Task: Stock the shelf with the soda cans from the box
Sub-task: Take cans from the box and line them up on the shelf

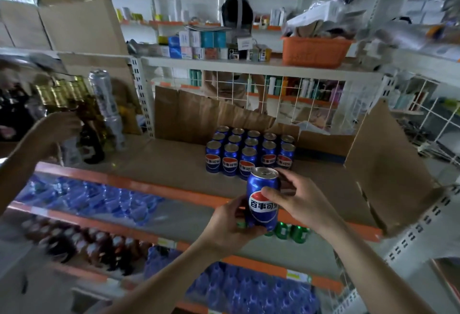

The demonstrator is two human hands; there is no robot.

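I hold one blue soda can [263, 199] upright in front of the shelf's orange edge [154, 188]. My left hand [230, 225] grips its lower part from the left. My right hand [292, 195] pinches its upper side, thumb across the label and fingers behind the rim. Just beyond it, several matching blue cans [249, 154] stand in tidy rows on the cardboard-lined shelf [159, 162]. No box holding cans shows in view.
A loose cardboard flap [388, 172] leans at the shelf's right end, with more cardboard [189, 117] against the wire back. Another person's arm [37, 139] reaches among bottles and tall cans [104, 104] at left. Green cans [298, 233] and wrapped blue packs [94, 199] fill lower shelves.
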